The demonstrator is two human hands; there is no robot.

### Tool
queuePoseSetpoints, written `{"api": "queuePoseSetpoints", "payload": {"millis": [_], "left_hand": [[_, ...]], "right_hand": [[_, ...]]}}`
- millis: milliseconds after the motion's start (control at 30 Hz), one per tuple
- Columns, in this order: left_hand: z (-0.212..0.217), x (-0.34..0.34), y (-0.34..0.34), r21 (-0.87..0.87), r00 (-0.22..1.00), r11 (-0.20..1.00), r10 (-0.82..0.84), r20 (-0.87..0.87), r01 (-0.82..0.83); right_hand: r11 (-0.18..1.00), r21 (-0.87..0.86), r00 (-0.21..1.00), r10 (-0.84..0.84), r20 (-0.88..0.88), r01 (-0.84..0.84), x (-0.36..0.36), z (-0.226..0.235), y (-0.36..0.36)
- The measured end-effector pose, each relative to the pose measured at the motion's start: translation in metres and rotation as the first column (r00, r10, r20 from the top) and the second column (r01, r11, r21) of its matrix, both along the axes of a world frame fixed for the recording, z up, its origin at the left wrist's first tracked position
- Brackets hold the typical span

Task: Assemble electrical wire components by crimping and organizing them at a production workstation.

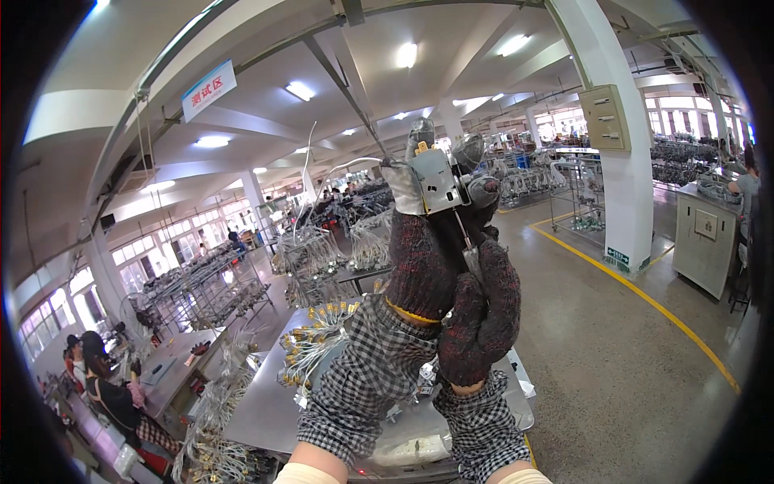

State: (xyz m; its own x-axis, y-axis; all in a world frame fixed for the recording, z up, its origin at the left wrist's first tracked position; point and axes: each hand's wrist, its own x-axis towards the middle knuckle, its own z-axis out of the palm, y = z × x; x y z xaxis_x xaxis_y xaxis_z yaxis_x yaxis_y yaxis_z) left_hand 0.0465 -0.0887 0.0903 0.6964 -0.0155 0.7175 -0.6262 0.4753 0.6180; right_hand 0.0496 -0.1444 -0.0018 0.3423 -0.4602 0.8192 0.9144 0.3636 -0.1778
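Observation:
Both hands wear dark knitted gloves with grey fingertips, and checked sleeve covers reach up my forearms. My left hand (pixel 421 262) is raised in front of me, fingers closed around a small silvery metal-cased part (pixel 436 181). Brass-coloured tabs show at its top and a black piece at its side. White wire (pixel 355 161) trails leftward from it. Just below and to the right, my right hand (pixel 490 310) is closed on a thin-shafted tool (pixel 463 229) that looks like a screwdriver. Its tip points up at the part's lower edge; whether it touches is unclear.
Under my arms is a metal table (pixel 266 411), with a bundle of white cables with brass-coloured ends (pixel 316 343). More cables (pixel 218 419) hang at its left. People (pixel 113 387) work at a bench there. A white pillar (pixel 625 194) and metal cabinet (pixel 706 242) stand right.

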Motion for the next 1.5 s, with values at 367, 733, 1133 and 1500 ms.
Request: {"api": "queuePoseSetpoints", "payload": {"millis": [367, 733, 1133, 1500], "left_hand": [[-0.001, -0.004, -0.016, -0.034, 0.976, 0.976, 0.213, -0.033, -0.214], [-0.003, -0.003, -0.012, -0.034, 0.977, 0.978, 0.205, -0.054, -0.207], [-0.007, -0.001, 0.010, 0.011, 0.998, 0.998, -0.063, 0.031, 0.063], [-0.007, -0.006, -0.003, -0.003, 0.954, 0.955, 0.297, -0.044, -0.297]], "right_hand": [[0.999, -0.006, 0.999, -0.035, -0.010, 0.034, 0.003, -0.002, 0.001], [1.000, -0.007, 1.000, -0.023, -0.016, 0.023, 0.004, -0.004, 0.005], [0.999, -0.015, 0.999, -0.032, -0.028, 0.031, -0.001, -0.003, 0.006], [0.997, -0.005, 0.997, -0.074, -0.014, 0.074, 0.000, -0.003, 0.009]]}}
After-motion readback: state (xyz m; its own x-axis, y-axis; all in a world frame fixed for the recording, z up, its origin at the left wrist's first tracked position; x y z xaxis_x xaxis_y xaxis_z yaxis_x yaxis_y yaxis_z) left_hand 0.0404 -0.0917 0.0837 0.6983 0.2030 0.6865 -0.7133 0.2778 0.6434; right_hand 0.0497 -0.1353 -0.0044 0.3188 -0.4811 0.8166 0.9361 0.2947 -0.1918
